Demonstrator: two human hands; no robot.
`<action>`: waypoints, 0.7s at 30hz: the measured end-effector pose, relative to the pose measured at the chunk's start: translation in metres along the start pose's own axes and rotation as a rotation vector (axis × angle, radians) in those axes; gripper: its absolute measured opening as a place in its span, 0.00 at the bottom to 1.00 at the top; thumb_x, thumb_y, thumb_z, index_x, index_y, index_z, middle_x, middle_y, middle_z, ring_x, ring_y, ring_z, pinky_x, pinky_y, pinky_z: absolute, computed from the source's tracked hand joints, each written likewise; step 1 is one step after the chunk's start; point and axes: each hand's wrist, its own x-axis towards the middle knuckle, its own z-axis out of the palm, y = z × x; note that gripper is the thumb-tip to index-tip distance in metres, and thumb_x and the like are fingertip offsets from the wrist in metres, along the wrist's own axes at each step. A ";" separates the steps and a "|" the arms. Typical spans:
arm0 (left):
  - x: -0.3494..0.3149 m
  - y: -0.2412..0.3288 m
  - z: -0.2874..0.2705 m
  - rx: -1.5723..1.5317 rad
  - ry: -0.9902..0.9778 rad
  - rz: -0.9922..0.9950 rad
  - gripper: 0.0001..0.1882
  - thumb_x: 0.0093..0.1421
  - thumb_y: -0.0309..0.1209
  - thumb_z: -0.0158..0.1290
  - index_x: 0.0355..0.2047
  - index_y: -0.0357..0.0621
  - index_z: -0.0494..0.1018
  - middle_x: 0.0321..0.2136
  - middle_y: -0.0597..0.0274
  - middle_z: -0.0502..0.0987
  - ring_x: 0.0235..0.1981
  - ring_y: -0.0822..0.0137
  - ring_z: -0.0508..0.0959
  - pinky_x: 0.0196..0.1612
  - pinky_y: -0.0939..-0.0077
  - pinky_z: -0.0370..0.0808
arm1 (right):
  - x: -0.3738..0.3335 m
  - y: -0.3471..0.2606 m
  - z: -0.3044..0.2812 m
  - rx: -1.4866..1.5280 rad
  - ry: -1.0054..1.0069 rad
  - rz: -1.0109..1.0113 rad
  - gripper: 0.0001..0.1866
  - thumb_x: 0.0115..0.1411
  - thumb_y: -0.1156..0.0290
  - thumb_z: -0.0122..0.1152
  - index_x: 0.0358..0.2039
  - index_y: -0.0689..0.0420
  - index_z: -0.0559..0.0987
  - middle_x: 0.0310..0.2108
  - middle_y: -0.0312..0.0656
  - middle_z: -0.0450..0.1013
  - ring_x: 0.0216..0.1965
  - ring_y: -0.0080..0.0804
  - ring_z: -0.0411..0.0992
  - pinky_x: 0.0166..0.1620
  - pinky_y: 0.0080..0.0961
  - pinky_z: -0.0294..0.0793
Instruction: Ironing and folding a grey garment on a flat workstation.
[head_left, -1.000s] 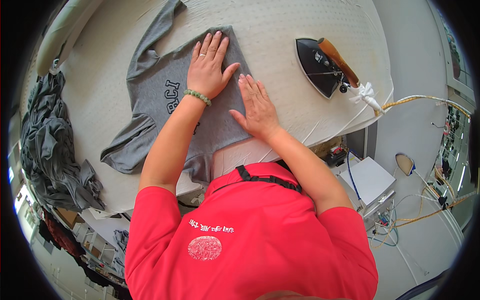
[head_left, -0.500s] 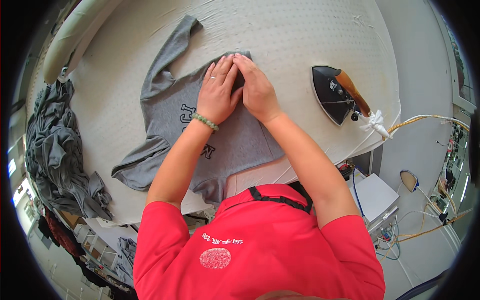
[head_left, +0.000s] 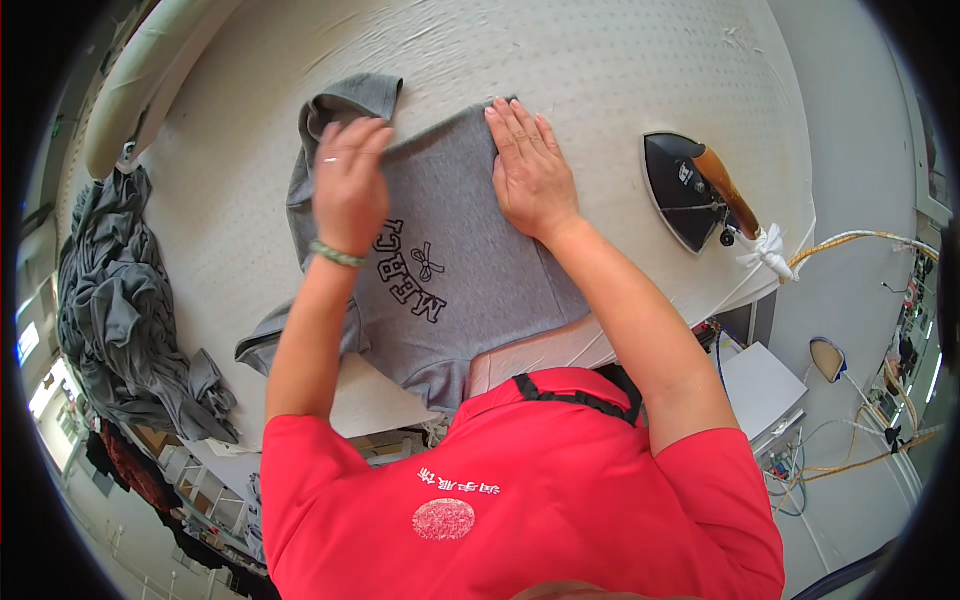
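A grey sweatshirt (head_left: 490, 270) with dark lettering and a small bow outline lies spread on the pale padded ironing table (head_left: 600, 60). My right hand (head_left: 535, 172) rests flat on its far right corner, fingers stretched out. Over the garment's left side is my left hand (head_left: 352, 185), slightly blurred, with fingers extended and nothing visible in them. Just beyond that hand, the far sleeve (head_left: 365, 95) is bent over, its end pointing right. The near sleeve (head_left: 440, 385) hangs toward the table's front edge. At lower left lies a bunched grey part, partly behind my left forearm.
To the right stands a black iron (head_left: 680, 190) with a wooden handle, a white cloth knot (head_left: 768, 252) and hoses behind it. A heap of grey garments (head_left: 125, 310) hangs over the left edge. A padded arm (head_left: 150, 80) juts in at the upper left.
My hands have parted: the left moved left toward the far sleeve, the right slightly right along the edge. The far sleeve has bent over toward me. More lettering shows.
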 end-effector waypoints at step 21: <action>0.083 0.064 0.061 -0.124 -0.406 -0.007 0.33 0.59 0.44 0.67 0.60 0.40 0.74 0.58 0.54 0.79 0.62 0.52 0.76 0.63 0.54 0.72 | -0.181 -0.034 -0.088 0.175 -0.220 0.588 0.17 0.64 0.61 0.69 0.47 0.57 0.76 0.51 0.47 0.78 0.46 0.45 0.80 0.42 0.41 0.78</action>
